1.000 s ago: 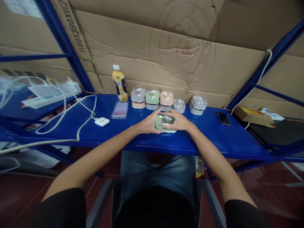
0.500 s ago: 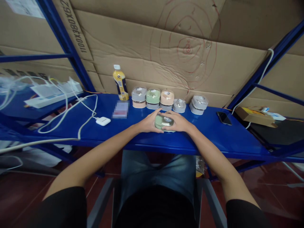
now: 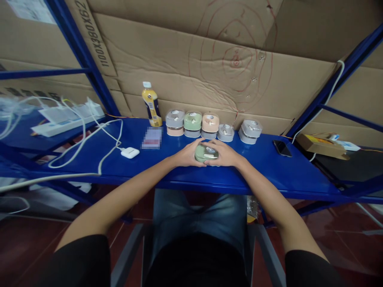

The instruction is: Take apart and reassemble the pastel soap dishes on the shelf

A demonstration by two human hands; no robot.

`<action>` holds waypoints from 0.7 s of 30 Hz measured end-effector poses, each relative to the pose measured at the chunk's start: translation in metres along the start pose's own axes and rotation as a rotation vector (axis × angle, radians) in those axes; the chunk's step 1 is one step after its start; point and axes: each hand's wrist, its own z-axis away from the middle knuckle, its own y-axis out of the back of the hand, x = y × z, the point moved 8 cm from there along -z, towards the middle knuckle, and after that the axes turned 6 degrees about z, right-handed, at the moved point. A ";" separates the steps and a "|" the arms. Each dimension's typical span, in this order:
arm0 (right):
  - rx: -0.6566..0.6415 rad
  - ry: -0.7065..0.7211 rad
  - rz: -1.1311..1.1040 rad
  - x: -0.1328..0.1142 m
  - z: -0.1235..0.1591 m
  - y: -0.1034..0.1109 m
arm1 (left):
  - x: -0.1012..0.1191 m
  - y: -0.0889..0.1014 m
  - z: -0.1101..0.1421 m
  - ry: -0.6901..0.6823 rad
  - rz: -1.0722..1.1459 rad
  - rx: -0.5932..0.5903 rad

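Left hand [image 3: 188, 154] and right hand [image 3: 226, 154], both sets of fingers grasping the glossy, pale-green, rounded plastic box [image 3: 202, 152] (shiny blue tabletop [image 3: 167, 173] below)!

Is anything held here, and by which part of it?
Yes: the green lidded box, gripped by its opposite sides, the left hand around its left side, the right hand around its right.
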 end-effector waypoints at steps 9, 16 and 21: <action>-0.068 -0.274 0.154 0.032 0.032 0.013 | -0.010 0.008 0.003 0.023 -0.043 0.062; -0.057 -0.551 0.372 0.028 0.094 0.033 | -0.007 0.009 0.004 0.041 -0.103 0.043; -0.068 -0.757 0.463 0.048 0.137 0.054 | -0.007 0.009 0.004 0.027 -0.104 0.033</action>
